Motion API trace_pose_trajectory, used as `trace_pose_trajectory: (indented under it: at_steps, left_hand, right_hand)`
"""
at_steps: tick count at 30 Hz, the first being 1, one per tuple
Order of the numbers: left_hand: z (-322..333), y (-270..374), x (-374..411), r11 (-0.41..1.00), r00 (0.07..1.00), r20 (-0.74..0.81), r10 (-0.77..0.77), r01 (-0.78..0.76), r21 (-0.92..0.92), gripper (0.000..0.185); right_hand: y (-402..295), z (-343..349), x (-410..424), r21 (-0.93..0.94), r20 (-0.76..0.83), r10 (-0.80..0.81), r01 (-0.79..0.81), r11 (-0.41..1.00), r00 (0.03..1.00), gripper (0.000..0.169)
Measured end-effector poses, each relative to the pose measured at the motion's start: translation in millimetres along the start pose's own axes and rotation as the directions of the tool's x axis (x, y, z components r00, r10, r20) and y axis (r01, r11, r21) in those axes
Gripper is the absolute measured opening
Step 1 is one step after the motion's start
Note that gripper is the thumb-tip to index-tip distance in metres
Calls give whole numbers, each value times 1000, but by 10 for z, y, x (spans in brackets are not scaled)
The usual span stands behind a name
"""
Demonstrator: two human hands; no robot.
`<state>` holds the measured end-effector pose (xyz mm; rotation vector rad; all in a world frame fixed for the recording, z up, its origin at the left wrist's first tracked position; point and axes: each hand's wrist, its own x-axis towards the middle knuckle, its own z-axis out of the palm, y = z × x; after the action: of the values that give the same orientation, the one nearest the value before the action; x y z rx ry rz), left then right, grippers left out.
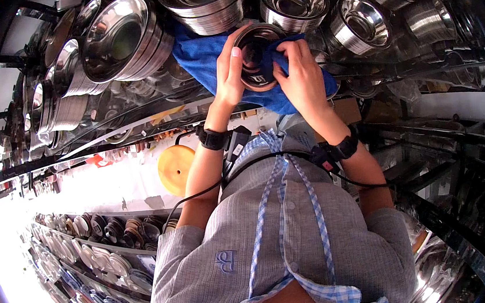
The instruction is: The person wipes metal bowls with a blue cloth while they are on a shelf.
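Observation:
A round metal bowl, its shiny inside facing up, is held over the shelf at the top middle. My left hand grips its left rim, with the thumb near the edge. Inside the bowl's right side, my right hand presses a bunched part of a blue cloth between thumb and fingers. The rest of the cloth spreads beneath the bowl and hangs over the shelf's front edge. Part of the bowl's inside is hidden by the cloth and fingers.
Stacks of steel bowls stand close by at left, with more steel bowls behind and a further stack at right. A yellow round stool seat is below left. Shelves of dishes stand at lower left.

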<state>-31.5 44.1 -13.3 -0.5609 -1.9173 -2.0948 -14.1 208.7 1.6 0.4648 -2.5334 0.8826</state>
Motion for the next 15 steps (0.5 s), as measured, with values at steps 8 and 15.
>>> trace_pose_trajectory:
  at_steps: [8,15]
  left_hand:
    - [-40,-25,-26,993,998,46,33,-38,113,59]
    - [-46,-106,-61,987,1000,19,18,-21,158,63]
  right_hand:
    - [162,67,54,29,-174,-54,60,998,983,38]
    - [-24,135,295,121,-323,-121,168,978,939,33]
